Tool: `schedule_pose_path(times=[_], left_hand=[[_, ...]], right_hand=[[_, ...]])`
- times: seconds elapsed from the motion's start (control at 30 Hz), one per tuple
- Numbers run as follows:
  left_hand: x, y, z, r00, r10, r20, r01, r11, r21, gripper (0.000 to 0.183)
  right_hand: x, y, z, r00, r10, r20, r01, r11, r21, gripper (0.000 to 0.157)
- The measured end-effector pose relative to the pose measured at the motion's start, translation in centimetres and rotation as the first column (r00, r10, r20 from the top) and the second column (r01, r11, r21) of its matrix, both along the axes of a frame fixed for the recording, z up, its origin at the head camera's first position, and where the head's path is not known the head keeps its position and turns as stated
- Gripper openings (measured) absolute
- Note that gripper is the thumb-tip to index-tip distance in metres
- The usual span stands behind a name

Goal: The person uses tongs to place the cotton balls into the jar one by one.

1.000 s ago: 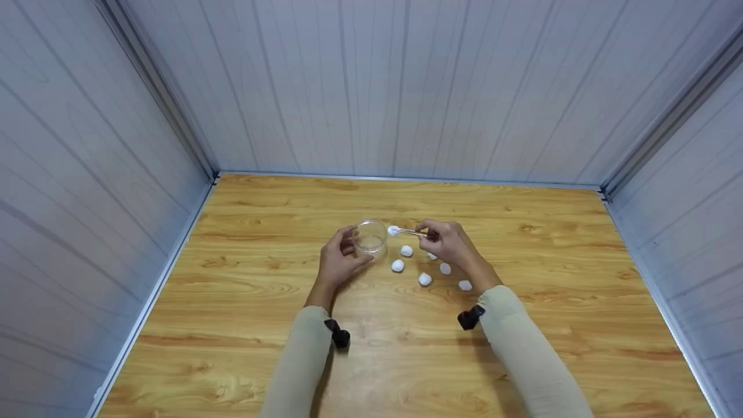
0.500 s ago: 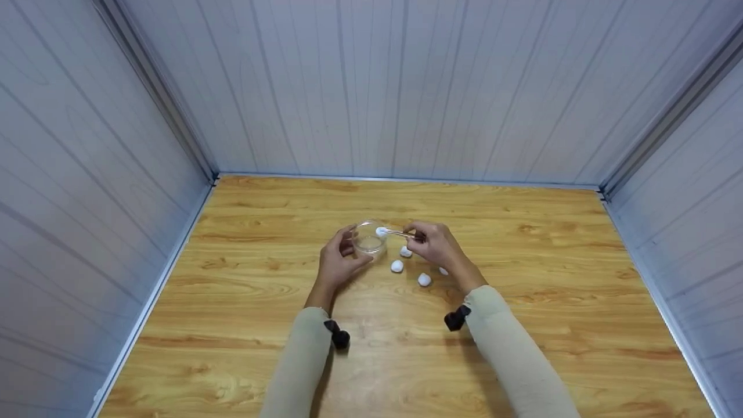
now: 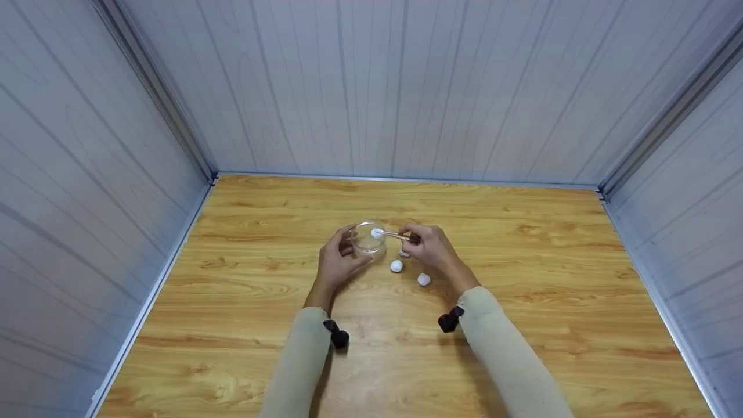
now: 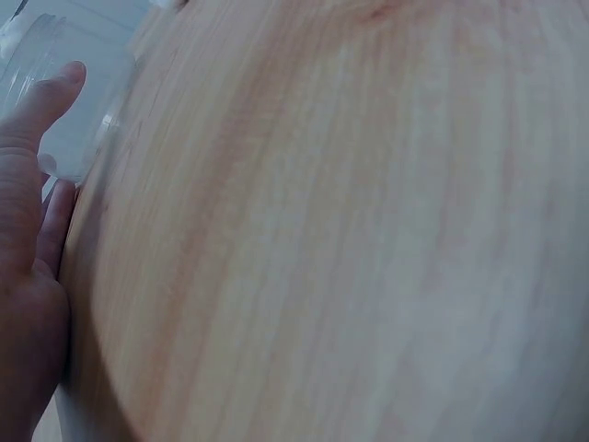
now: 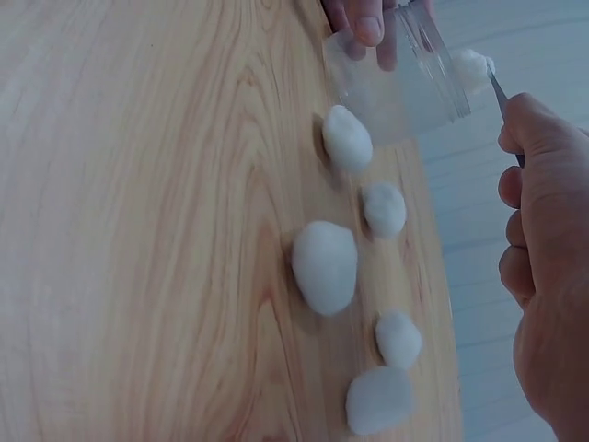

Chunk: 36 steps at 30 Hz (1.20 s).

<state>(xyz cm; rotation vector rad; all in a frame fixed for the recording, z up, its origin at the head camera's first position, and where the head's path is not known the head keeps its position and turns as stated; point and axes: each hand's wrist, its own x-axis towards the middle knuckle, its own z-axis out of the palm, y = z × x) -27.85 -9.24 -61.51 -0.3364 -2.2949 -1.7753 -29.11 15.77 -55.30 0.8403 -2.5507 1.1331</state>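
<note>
My left hand [image 3: 338,261] grips a clear round jar [image 3: 370,248], open end up, with thumb on the near side and fingers behind. Its thumb and the jar wall [image 4: 92,101] show at the left edge of the left wrist view. Between thumb and fingers, my right hand [image 3: 430,247] pinches a pair of tweezers [image 3: 396,235]. Their tips hold a white cotton ball [image 3: 377,233], which overlaps the jar's mouth in the head view. In the right wrist view this cotton ball [image 5: 474,69] appears right at the rim, with the dark tweezers [image 5: 498,95] against it.
Several loose cotton balls lie on the wooden table [image 3: 232,325] right of the jar, including a near one [image 3: 396,266] and another [image 3: 424,280]. The right hand partly covers a third [image 3: 404,253]. Pale panel walls [image 3: 371,87] enclose the back and both sides.
My right hand has moved left with the tweezers, bringing the cotton ball from beside the jar to over its mouth. The left hand and jar have stayed in place.
</note>
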Motion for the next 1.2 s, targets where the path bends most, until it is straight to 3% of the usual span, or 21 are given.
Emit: schedule_pose_path(times=[0.1,0.33,0.47,0.67,0.8,1.0,1.2], left_hand=[[-0.1,0.0,-0.1,1.0,0.008,0.007,-0.008,1.0,0.003,0.078],[1.3,0.3,2.4,0.999,-0.036,-0.022,0.037,0.998,0.051,0.075],[0.9,0.2,1.9,0.999,-0.029,-0.018,0.03,0.998,0.049,0.076],[-0.1,0.1,0.0,1.0,0.01,0.017,-0.01,1.0,-0.002,0.079],[-0.2,0.0,-0.4,1.0,0.015,0.011,-0.015,1.0,-0.012,0.08],[0.0,0.0,0.0,1.0,0.003,-0.002,-0.003,1.0,-0.018,0.08],[1.0,0.3,1.7,1.0,-0.025,-0.02,0.025,0.999,0.028,0.077]], right_hand=[[0.0,-0.1,-0.1,1.0,0.001,0.03,-0.001,1.0,-0.002,0.017],[0.1,-0.2,0.0,0.998,0.01,0.064,-0.009,1.0,-0.006,0.021],[0.1,-0.2,0.0,0.998,0.019,0.066,-0.018,1.0,-0.013,0.022],[0.0,-0.1,0.2,0.998,0.029,0.06,-0.027,0.999,-0.027,0.025],[-0.1,0.1,0.5,0.998,0.054,0.027,-0.054,0.998,-0.028,0.026],[-0.1,0.3,1.3,0.996,0.088,0.008,-0.088,0.996,-0.032,0.023],[0.0,0.7,1.4,0.995,0.099,-0.006,-0.099,0.995,-0.03,0.024]])
